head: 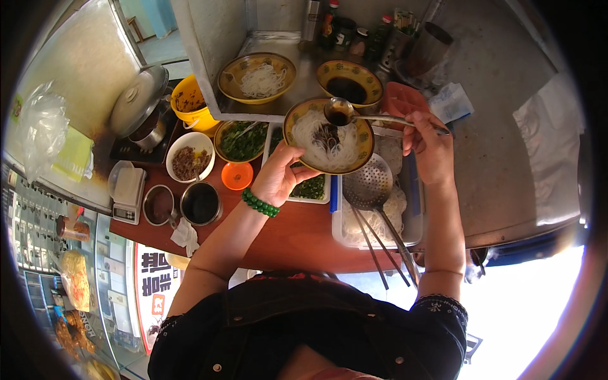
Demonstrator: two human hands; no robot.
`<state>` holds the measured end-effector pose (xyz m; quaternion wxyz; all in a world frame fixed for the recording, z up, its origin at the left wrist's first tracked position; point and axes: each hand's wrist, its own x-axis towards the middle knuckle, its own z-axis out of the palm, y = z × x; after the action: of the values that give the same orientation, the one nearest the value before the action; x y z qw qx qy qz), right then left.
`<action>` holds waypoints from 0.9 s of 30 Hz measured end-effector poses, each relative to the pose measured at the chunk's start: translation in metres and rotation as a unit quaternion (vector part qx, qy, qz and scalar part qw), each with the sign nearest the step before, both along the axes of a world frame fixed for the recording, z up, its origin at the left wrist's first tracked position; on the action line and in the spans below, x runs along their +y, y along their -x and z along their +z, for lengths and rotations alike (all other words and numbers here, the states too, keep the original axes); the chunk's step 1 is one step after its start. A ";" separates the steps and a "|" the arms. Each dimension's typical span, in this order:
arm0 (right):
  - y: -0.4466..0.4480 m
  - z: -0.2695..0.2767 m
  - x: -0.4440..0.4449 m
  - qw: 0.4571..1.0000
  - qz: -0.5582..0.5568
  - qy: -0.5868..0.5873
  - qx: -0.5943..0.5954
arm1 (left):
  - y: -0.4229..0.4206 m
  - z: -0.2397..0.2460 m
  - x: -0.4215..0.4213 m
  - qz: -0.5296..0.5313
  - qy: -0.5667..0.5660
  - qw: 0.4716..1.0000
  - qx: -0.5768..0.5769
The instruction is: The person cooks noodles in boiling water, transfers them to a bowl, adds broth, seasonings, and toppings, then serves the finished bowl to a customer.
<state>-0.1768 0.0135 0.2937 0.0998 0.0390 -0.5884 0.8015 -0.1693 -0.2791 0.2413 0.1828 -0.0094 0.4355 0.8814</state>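
Observation:
My left hand [280,176] grips the near rim of a yellow patterned bowl [366,142] and holds it up over the food containers. White rice noodles [304,137] fill it, with dark sauce on their middle. In my right hand [430,147] is the handle of a metal ladle [339,112], whose cup is over the bowl with dark liquid in it. Beneath the right forearm stands a clear plastic tub [336,232] of noodles. A perforated strainer [368,183] and a pair of chopsticks [373,247] lie across it.
Behind are a bowl of noodles [263,80] and a bowl of dark sauce [349,90]. To the left stand chopped greens [244,140], a white bowl of minced topping [190,156], a yellow bucket [204,118], a pot of dark liquid [201,203] and a kitchen scale [127,194]. Bottles [328,26] line the back.

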 end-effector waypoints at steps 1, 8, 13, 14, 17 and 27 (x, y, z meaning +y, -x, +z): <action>0.005 -0.001 0.004 0.999 0.004 0.040 -0.012 | 0.000 0.000 0.001 0.003 -0.003 1.000 0.002; 0.051 -0.016 0.032 0.979 0.024 0.197 -0.036 | -0.008 -0.007 0.008 0.019 -0.026 0.999 0.016; 0.079 -0.042 0.022 0.997 -0.016 0.073 -0.002 | -0.030 -0.023 0.000 0.042 -0.050 0.997 0.047; 0.084 -0.048 0.020 0.998 -0.026 0.055 -0.011 | -0.038 -0.027 -0.005 0.051 -0.057 0.997 0.031; 0.095 -0.064 0.015 1.000 -0.017 0.016 -0.006 | -0.066 -0.038 -0.027 0.071 -0.055 0.996 -0.013; 0.023 0.020 -0.035 0.908 -0.037 -0.416 -0.046 | -0.167 -0.008 -0.178 0.125 -0.029 0.992 0.020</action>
<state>-0.2000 -0.0218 0.3134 0.0770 0.0185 -0.8732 0.4810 -0.0019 -0.4567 0.2335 0.0629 -0.0407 0.4083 0.9098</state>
